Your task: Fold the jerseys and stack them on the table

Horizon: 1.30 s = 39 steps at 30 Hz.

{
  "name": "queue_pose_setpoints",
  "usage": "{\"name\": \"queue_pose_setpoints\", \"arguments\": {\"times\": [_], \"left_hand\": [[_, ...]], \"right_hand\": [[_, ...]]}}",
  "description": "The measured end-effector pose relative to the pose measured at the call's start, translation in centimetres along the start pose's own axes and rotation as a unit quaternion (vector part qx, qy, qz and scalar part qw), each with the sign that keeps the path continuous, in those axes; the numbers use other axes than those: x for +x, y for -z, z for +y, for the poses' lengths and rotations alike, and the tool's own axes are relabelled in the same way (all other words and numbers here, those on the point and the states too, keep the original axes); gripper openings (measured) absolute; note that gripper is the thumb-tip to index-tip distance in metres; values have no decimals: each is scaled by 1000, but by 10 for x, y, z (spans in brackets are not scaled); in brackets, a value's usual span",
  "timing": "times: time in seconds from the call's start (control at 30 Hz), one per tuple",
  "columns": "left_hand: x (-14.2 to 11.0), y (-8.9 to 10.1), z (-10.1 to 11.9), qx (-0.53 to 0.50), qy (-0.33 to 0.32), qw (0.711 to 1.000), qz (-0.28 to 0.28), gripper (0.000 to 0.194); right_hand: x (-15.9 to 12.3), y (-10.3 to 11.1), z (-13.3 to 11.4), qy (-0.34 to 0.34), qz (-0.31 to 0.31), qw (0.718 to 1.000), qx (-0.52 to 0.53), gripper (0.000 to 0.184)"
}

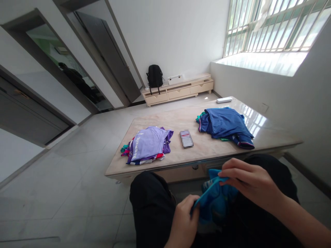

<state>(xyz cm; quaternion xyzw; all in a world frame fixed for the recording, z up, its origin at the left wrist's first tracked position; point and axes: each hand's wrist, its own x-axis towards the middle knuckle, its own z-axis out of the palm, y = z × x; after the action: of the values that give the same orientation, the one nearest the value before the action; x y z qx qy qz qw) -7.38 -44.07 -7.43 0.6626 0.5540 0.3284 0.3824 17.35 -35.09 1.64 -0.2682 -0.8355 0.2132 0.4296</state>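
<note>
Over my lap hangs a bright blue garment (212, 201), partly bunched, its exact kind unclear. My left hand (185, 215) is closed on its near left edge. Farther up and to the right, my right hand (248, 179) pinches the opposite part between thumb and fingers, so the edge stretches between both hands. On the table (181, 115) in front of me, a lilac shirt (148, 141) with white lettering tops a stack of clothes at left. A dark blue shirt (226, 124) tops another stack at right, with green cloth peeking out beneath.
Between the stacks lies a small blurred-out object (186, 138). A white case (224, 100) rests at the table's far corner. By the wall, a low cabinet (178, 94) carries a black backpack (155, 76) and a white box (175, 80). My knees are close to the table's front edge.
</note>
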Motion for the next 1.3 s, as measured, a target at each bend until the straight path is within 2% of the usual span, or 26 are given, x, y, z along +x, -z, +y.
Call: {"name": "queue_pose_setpoints", "arguments": {"times": [0.13,0.27,0.33,0.4,0.47,0.5,0.57,0.63,0.67,0.73,0.83,0.97,1.1,1.23,1.3], "left_hand": [[11,28,1,-10,-14,997,70,25],[27,62,14,-50,-24,992,116,26],[34,74,20,-95,-23,988,117,28],[38,75,24,-109,-38,989,94,27],[40,64,25,-79,-77,992,57,24],[40,54,24,-58,-99,993,38,28],[40,25,19,-16,-136,990,18,57],[40,-8,11,11,-158,987,36,79],[40,-25,7,20,-166,984,60,80],[40,-52,3,33,-175,977,114,65],[46,-74,4,47,-162,977,133,51],[53,-81,12,39,-146,982,112,54],[53,-81,9,6,-167,980,107,34],[53,-65,-1,-15,-141,986,88,9],[54,-55,-3,-24,-117,988,100,10]], "right_hand": [[5,15,8,20,4,996,-82,18],[14,33,23,1,51,989,-139,10],[18,40,26,-23,85,985,-148,8],[21,45,24,-43,112,982,-146,6],[23,46,18,-58,118,983,-130,5],[24,45,15,-64,112,984,-121,5],[24,41,8,-67,95,987,-108,6],[24,35,3,-59,79,990,-104,5],[25,33,0,-54,74,990,-104,5],[26,29,-5,-45,67,992,-101,4],[27,27,-11,-49,64,992,-94,4],[26,24,-16,-68,80,992,-75,3],[20,21,-13,-91,101,989,-56,2],[14,26,-7,-107,104,986,-70,2],[11,30,-6,-117,104,984,-81,4]]}}
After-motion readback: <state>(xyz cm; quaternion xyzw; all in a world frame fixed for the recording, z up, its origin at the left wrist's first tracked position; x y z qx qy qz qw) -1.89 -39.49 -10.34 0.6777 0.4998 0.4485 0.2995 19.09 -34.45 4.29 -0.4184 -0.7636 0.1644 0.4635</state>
